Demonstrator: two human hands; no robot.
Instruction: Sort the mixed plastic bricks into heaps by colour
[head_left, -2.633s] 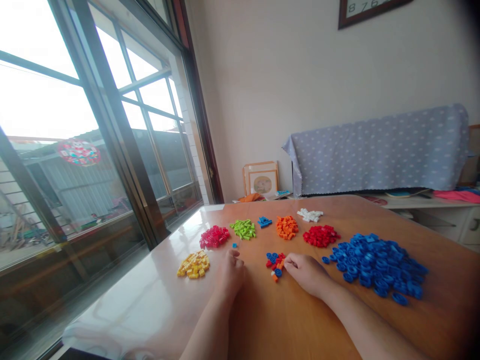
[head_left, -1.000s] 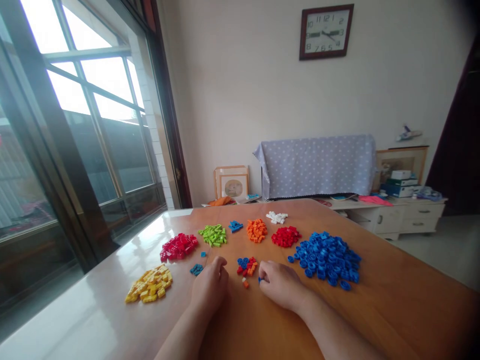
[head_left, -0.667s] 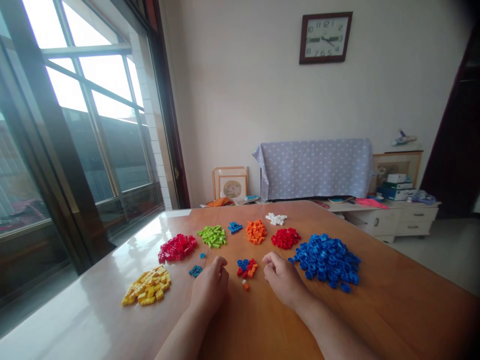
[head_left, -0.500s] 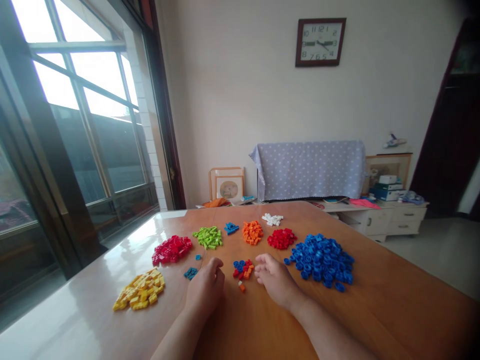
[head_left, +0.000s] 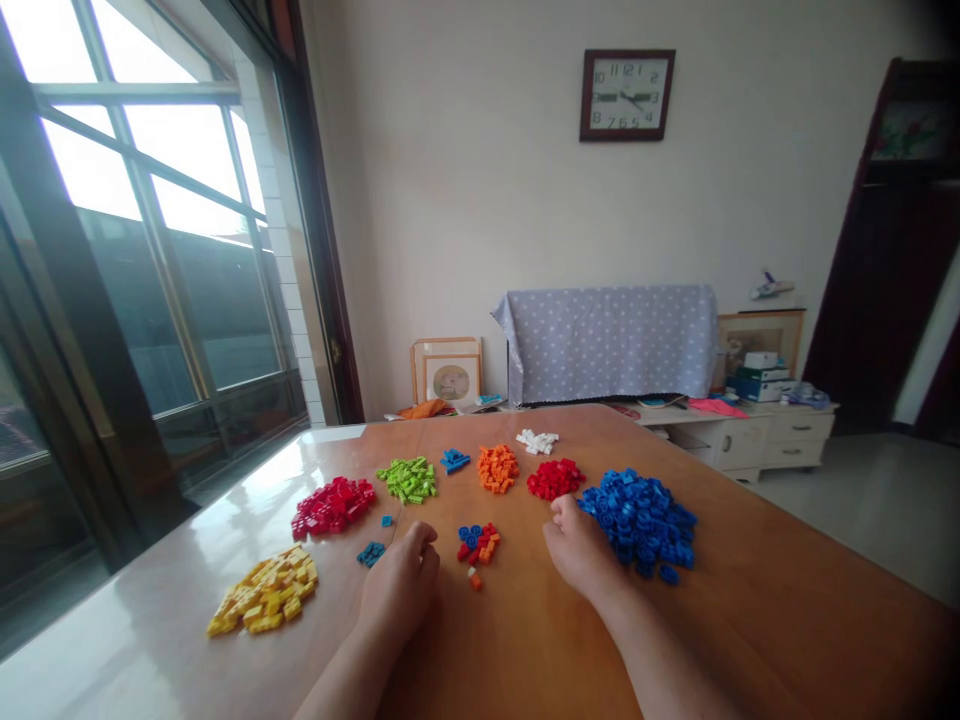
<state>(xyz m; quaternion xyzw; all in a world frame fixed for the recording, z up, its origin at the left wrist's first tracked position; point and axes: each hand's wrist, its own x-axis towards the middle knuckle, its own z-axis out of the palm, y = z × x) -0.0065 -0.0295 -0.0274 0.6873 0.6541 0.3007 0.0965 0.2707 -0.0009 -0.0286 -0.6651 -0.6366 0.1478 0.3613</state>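
Note:
My left hand [head_left: 405, 575] rests on the table with its fingers curled inward; whatever they hold, if anything, is hidden. It lies just right of a few teal bricks [head_left: 370, 554]. My right hand [head_left: 577, 545] is at the left edge of the pile of blue round bricks [head_left: 641, 515], its fingers bent together and their tips mostly hidden. Between the hands sits a small cluster of red bricks [head_left: 468, 551], orange bricks [head_left: 489, 546] and blue round pieces [head_left: 471, 534]. A little orange-and-white piece [head_left: 475, 580] lies in front of it.
Around the wooden table [head_left: 510, 660] lie piles of yellow bricks [head_left: 264, 595], crimson bricks [head_left: 334, 507], lime bricks [head_left: 407, 480], blue pieces [head_left: 454, 461], orange bricks [head_left: 497, 469], white bricks [head_left: 538, 441] and red bricks [head_left: 555, 479]. One teal brick [head_left: 387, 521] lies alone.
My right hand has moved right, from beside the small cluster to the blue pile, and its fingers have drawn together. My left hand stays about where it was. The view has shifted slightly.

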